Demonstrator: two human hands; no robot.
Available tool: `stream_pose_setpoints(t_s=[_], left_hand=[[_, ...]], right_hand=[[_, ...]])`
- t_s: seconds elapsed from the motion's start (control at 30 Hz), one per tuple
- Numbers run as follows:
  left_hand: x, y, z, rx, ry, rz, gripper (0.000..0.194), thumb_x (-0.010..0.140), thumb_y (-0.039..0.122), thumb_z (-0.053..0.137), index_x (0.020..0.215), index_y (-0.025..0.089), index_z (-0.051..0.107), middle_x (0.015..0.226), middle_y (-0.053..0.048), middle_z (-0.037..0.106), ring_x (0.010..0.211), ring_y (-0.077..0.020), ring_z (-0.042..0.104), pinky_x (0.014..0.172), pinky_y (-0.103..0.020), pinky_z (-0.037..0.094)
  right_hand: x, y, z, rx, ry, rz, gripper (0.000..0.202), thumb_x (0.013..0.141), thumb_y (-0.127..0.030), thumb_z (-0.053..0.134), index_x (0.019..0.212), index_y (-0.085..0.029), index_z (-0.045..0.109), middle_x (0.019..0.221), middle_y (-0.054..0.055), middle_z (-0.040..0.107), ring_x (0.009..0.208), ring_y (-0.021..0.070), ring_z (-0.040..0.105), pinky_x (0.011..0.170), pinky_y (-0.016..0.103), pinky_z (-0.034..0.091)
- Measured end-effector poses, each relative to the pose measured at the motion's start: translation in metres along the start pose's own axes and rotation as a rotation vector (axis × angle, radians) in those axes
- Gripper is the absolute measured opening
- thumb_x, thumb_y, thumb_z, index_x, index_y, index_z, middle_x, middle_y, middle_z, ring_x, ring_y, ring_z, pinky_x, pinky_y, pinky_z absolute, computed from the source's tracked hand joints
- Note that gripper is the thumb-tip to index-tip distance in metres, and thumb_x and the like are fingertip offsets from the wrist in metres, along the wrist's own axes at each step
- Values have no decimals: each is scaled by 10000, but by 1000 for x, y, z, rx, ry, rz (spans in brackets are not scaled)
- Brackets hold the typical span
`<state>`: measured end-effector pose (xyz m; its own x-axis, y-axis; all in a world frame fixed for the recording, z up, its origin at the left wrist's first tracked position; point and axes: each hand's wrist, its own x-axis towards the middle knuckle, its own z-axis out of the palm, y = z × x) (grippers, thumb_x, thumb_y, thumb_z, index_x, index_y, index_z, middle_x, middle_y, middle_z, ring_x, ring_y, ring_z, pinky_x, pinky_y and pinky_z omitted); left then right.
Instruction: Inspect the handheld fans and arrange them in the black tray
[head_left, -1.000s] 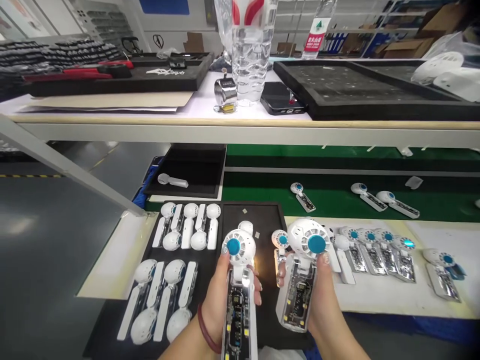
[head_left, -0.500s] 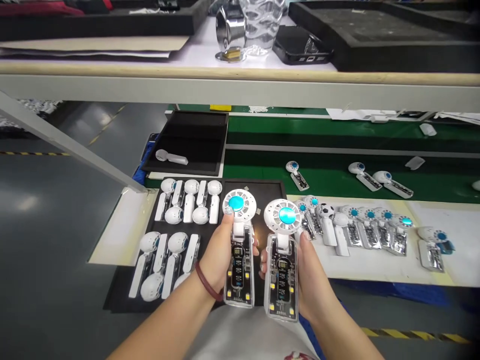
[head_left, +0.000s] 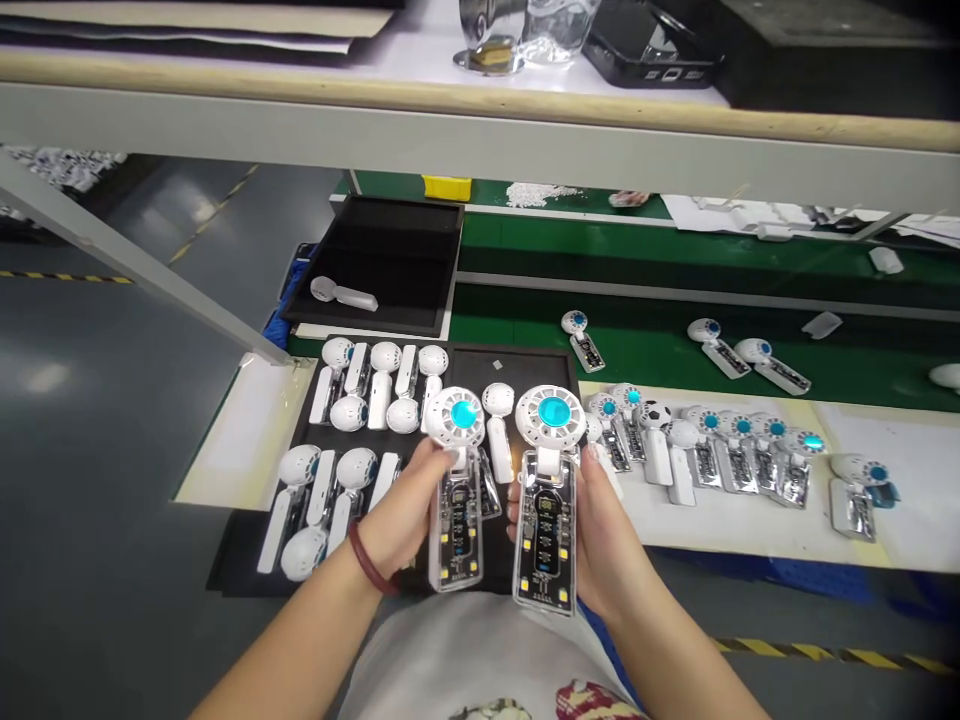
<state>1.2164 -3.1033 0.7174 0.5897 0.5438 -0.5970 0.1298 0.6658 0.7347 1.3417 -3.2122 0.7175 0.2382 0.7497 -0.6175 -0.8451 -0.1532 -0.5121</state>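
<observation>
The left hand (head_left: 401, 505) grasped one clear-cased fan (head_left: 458, 520), thumb at its neck, while the right hand (head_left: 604, 515) grasped a second fan (head_left: 547, 535), fingers curled around its side. Both fans were held apart, blue hubs toward the camera, above the black tray (head_left: 540, 366). The right one's small display (head_left: 547, 504) bore segment digits too tiny to read surely; fine print lower down was illegible.
</observation>
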Motion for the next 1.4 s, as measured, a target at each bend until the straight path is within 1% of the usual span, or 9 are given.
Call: stream_pose_setpoints(t_s=[0.13, 0.27, 0.5, 0.63, 0.8, 0.97, 1.2, 1.3, 1.4], left_hand=[[5, -34, -45, 630, 93, 65, 537, 776, 255, 414, 1296, 183, 301, 1161, -81, 559, 1044, -206, 520, 894, -324, 404], [16, -69, -68, 1013, 273, 81, 708, 788, 225, 418, 1375, 156, 27, 1134, -147, 528, 982, -243, 540, 846, -370, 409], [37, -104, -77, 1497, 359, 29, 563, 814, 152, 343, 1356, 242, 221, 944, -121, 489, 641, -214, 565, 592, -340, 409], [41, -113, -84, 1630, 371, 42, 583, 815, 156, 362, 1367, 199, 181, 865, -92, 523, 680, -230, 568, 590, -335, 416], [36, -105, -85, 1701, 418, 116, 511, 821, 167, 365, 1327, 182, 294, 1056, -128, 500, 780, -225, 570, 624, -329, 449], [25, -85, -80, 1677, 466, 247, 445, 857, 222, 291, 1293, 155, 352, 1086, -138, 508, 896, -229, 549, 737, -346, 468], [68, -52, -54, 1580, 355, 386, 459, 852, 221, 285, 1303, 159, 348, 1232, -173, 419, 1127, -275, 441, 912, -391, 401], [107, -42, -39, 1593, 302, 351, 466, 844, 185, 294, 1306, 214, 349, 1309, -195, 340, 1130, -307, 448, 862, -393, 429], [138, -37, -32, 1621, 270, 305, 461, 825, 144, 305, 1256, 246, 431, 1212, -211, 425, 983, -315, 549, 768, -410, 459]], right_hand=[[2, 1, 0, -39, 64, 26, 461, 788, -592, 419, 838, -182, 623, 754, 65, 645, 748, 220, 601, 677, 337, 475], [5, 2, -4, -49, 169, 45, 423, 792, -558, 447, 901, -182, 607, 762, 61, 652, 749, 223, 605, 678, 343, 479], [23, 13, -11, -61, 171, 37, 440, 760, -492, 513, 1100, -213, 489, 893, 53, 649, 839, 236, 592, 702, 339, 470], [55, 14, -6, -577, 79, -129, 421, 767, -423, 417, 1127, -204, 426, 981, 42, 631, 866, 208, 584, 716, 311, 459], [145, -10, 24, -1225, 221, -246, 379, 779, -459, 399, 985, -172, 537, 973, 84, 622, 921, 236, 559, 781, 338, 408], [221, -25, 54, -1669, 434, -133, 386, 793, -462, 470, 953, -125, 568, 960, 109, 606, 973, 247, 522, 889, 459, 317], [239, -10, 58, -1993, 376, 27, 437, 800, -535, 450, 891, -136, 604, 943, 78, 623, 939, 218, 544, 908, 466, 314], [245, -38, 47, -2020, 328, 12, 514, 796, -602, 402, 901, -142, 605, 950, 80, 619, 917, 211, 556, 855, 438, 380], [263, -87, 17, -2036, 453, -94, 506, 833, -569, 360, 1068, -155, 533, 1111, 94, 542, 1035, 228, 493, 858, 430, 391]])
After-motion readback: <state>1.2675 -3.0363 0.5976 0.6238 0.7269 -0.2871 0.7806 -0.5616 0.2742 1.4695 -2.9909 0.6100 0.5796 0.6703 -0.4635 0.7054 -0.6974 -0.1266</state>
